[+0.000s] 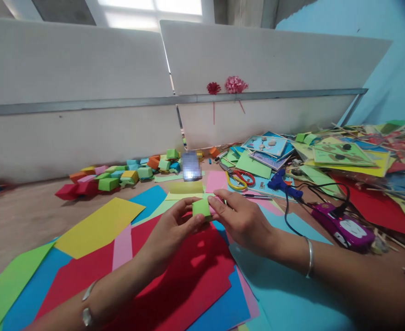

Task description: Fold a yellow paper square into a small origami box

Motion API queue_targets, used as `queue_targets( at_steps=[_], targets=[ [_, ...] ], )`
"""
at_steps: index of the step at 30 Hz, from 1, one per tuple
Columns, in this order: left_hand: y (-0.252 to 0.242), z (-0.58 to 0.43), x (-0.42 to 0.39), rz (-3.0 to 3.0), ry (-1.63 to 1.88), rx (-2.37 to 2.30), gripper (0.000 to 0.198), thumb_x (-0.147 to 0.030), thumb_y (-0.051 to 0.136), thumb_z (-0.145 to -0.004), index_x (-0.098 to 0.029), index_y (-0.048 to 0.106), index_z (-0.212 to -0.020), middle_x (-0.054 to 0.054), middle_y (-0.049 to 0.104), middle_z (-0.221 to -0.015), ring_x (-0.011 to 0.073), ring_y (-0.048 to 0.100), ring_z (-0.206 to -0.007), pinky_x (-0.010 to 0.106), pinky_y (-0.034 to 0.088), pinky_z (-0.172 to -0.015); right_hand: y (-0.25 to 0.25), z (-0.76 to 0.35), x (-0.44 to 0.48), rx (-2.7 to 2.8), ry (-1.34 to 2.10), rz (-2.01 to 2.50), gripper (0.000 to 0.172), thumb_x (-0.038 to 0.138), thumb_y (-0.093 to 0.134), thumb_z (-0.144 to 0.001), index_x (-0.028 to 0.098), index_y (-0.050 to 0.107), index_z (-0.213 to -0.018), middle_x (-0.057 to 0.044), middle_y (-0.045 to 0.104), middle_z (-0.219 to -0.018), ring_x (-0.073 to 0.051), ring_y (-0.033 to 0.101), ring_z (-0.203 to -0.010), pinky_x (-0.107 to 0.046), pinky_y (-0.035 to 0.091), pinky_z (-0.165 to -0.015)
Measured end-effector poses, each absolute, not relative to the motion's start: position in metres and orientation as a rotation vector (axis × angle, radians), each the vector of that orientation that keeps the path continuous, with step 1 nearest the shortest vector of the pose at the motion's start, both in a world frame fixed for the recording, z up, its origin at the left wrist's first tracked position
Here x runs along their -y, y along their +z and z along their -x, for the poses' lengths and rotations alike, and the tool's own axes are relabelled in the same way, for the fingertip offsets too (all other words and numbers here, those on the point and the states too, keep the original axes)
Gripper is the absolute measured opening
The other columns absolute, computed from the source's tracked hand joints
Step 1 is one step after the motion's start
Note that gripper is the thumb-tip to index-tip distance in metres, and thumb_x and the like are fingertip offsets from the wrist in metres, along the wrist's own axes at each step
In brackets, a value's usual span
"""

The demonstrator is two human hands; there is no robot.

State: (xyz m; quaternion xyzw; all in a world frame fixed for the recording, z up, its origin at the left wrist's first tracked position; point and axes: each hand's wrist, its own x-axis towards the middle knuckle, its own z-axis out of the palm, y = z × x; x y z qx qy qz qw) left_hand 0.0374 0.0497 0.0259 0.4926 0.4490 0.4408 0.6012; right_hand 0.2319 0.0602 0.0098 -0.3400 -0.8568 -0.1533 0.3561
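Both grips are closed on the small green folded paper [201,207]: the left hand [169,232] pinches its left side and the right hand [242,218] its right, holding it just above a red sheet [188,276] among overlapping coloured sheets on the tabletop [23,216]. Farther back lie scissors [238,180], a blue glue gun [280,184] and folded paper blocks [119,177].

Folded paper [201,208]: plain light green, the piece you pinch.
Near sheet [195,276]: red, right before you.
Left sheet [99,227]: yellow.
Scissors [238,180]: one yellow handle, one red.
Glue gun [281,184]: blue, with a black cord.
Small flower [213,88]: red.
Big flower [236,84]: pink.
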Motion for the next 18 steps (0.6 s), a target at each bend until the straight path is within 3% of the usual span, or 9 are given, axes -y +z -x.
queue_targets(
  at_steps=[5, 11, 15, 18],
  targets=[
    [0.0260, -0.0387, -0.0503, -1.149, 1.028, -1.096, 0.070, -0.056, 0.090, -0.057, -0.021, 0.062, -0.111, 0.008, 0.073, -0.110, 0.0293, 0.072, -0.100, 0.036, 0.059, -0.079, 0.0095, -0.2312, -0.0602, 2.220, -0.355, 0.881, 0.032, 0.021, 0.035, -0.104, 0.018, 0.064, -0.116, -0.012, 0.069, -0.099, -0.023, 0.064, -0.093, -0.036, 0.058, -0.077],
    [0.0237, -0.0371, -0.0523, -1.206, 1.002, -1.137, 0.085, -0.060, 0.089, -0.056, -0.017, 0.058, -0.124, 0.010, 0.077, -0.099, 0.0291, 0.074, -0.093, 0.035, 0.059, -0.076, 0.0078, -0.2313, -0.0610, 2.251, -0.355, 0.877, 0.033, 0.019, 0.032, -0.105, 0.014, 0.062, -0.118, -0.012, 0.069, -0.100, -0.021, 0.065, -0.095, -0.031, 0.057, -0.074],
    [0.0187, -0.0350, -0.0540, -1.256, 1.043, -1.114, 0.081, -0.062, 0.086, -0.059, -0.016, 0.062, -0.121, 0.012, 0.076, -0.107, 0.0280, 0.074, -0.089, 0.035, 0.059, -0.073, 0.0058, -0.2311, -0.0624, 2.256, -0.240, 0.869, 0.031, 0.021, 0.033, -0.106, 0.015, 0.060, -0.121, -0.012, 0.068, -0.103, -0.020, 0.064, -0.092, -0.031, 0.056, -0.075],
    [0.0169, -0.0348, -0.0546, -1.285, 1.033, -1.119, 0.081, -0.062, 0.086, -0.061, -0.016, 0.062, -0.122, 0.011, 0.077, -0.097, 0.0261, 0.074, -0.083, 0.033, 0.059, -0.071, 0.0031, -0.2299, -0.0634, 2.259, -0.190, 0.885, 0.034, 0.022, 0.030, -0.106, 0.015, 0.060, -0.121, -0.013, 0.068, -0.105, -0.023, 0.063, -0.096, -0.035, 0.056, -0.077]
  ],
)
